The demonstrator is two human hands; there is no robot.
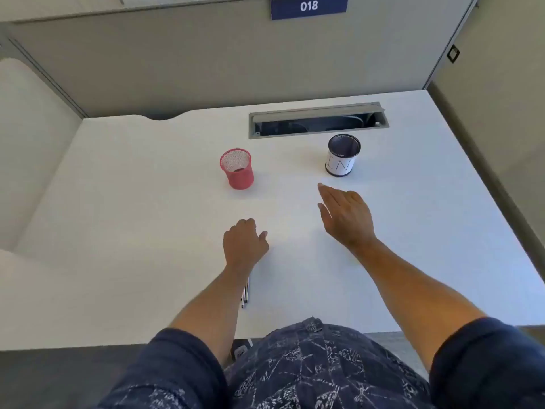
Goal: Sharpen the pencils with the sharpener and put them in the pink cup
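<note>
White desk, items as I see them. Pink cup: upright, toward the far edge, left of centre. Dark cup with white label: upright, near the cable slot. Pencils: near edge, mostly hidden under my left forearm. Left hand: fingers curled, whether round anything I cannot tell. Right hand: fingers straight, holding nothing, above the desk.

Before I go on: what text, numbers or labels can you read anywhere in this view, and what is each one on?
"018": white digits on the blue sign on the partition at the top of the view.
"IN": thin dark letters on the white label round the black cup.
The pink cup shows no text.
The shirt has a white pattern, not readable as words.
</note>
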